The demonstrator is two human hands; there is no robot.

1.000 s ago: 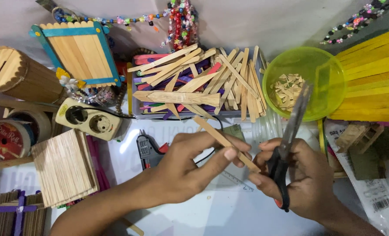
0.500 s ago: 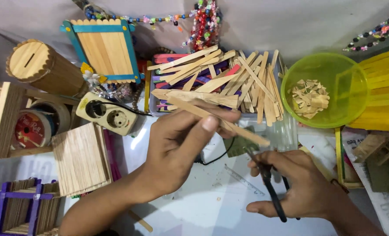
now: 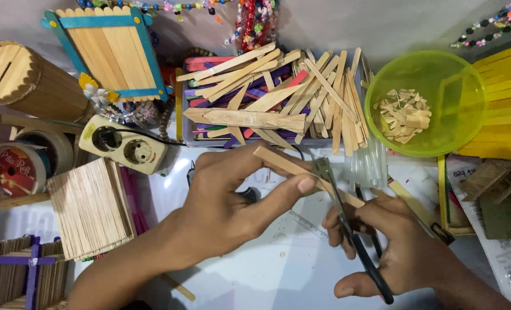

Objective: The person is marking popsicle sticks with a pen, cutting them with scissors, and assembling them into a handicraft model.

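My left hand (image 3: 227,206) pinches a plain wooden craft stick (image 3: 278,163) near its middle and holds it slanting above the white table. My right hand (image 3: 399,252) grips black-handled scissors (image 3: 347,224), thumb and fingers through the loops. The scissor blades point up and left and sit at the stick, close beside my left thumb. A pile of plain and coloured craft sticks (image 3: 273,95) lies in a tray just behind my hands. A yellow-green bowl (image 3: 439,138) with small cut wood pieces stands at the right.
A power strip (image 3: 123,143) and a flat bundle of sticks (image 3: 89,206) lie at left. A round wooden box (image 3: 20,77), a stick frame with blue edges (image 3: 109,49), a tape roll (image 3: 14,169) and yellow stick panels (image 3: 508,109) ring the work area.
The scissors went from pointing up and away, then lowered beside the stick, to having their blades at the stick. My left hand has kept its hold on the stick and shifted slightly.
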